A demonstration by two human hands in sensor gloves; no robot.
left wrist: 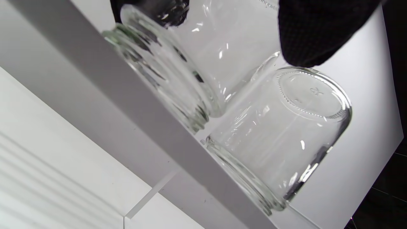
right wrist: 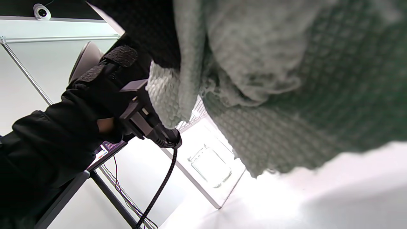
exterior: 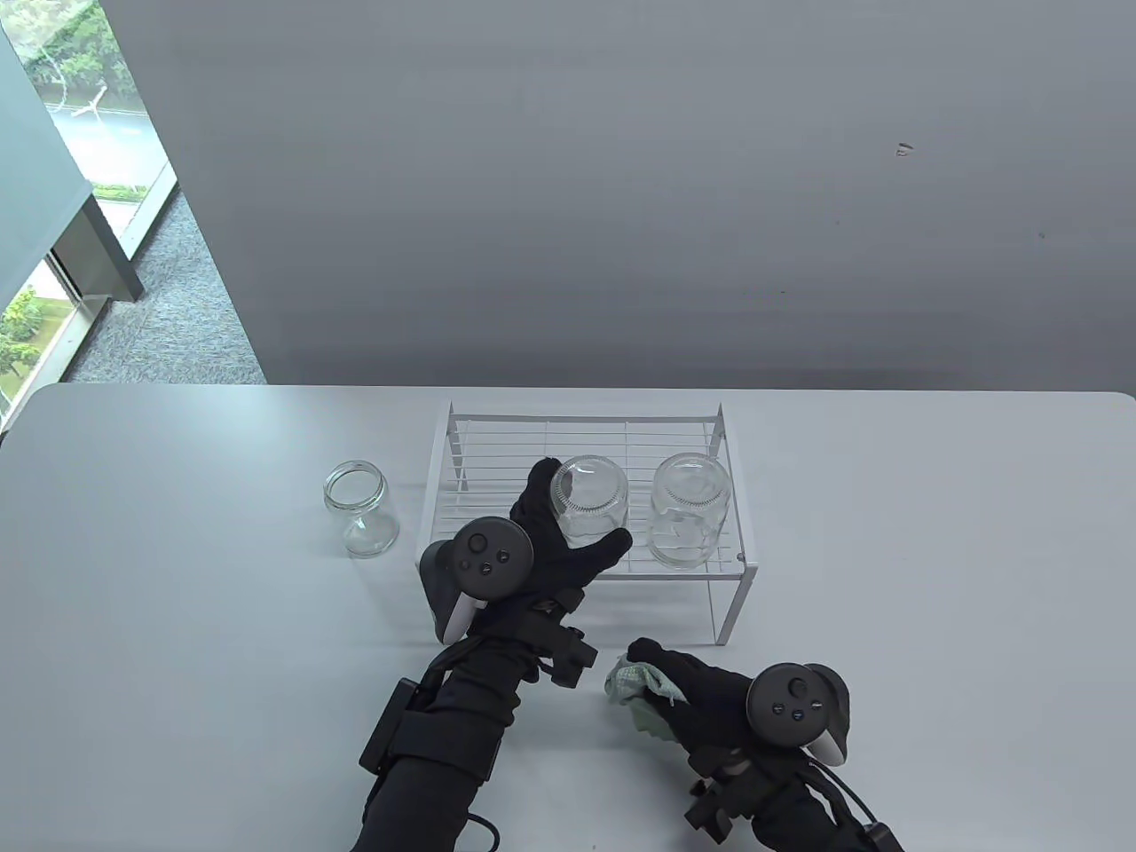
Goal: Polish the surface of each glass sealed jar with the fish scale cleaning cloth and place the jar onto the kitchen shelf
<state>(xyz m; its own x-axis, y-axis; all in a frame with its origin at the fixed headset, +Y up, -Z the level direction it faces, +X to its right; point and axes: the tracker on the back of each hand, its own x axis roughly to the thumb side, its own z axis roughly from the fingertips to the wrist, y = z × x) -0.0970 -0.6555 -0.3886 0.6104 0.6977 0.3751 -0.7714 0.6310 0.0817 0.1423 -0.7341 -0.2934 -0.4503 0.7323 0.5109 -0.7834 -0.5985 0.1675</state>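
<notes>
Two jars sit on the shelf (exterior: 733, 581), so with our left hand (exterior: 557, 552) gripping the near jar (exterior: 589, 508), we should release gently while our right hand (exterior: 701, 697) clutches the cloth (exterior: 635, 688).

Black knit gloves cover the left hand (exterior: 555, 555) and right hand (exterior: 701, 697); dark grey trackers, black cabled wrist modules behind.

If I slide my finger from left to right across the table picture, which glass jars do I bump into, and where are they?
First the jar standing alone on the table, open end up → then the jar on the wire shelf, upside down, held by the left hand → last the other upside-down jar on the shelf.
</notes>
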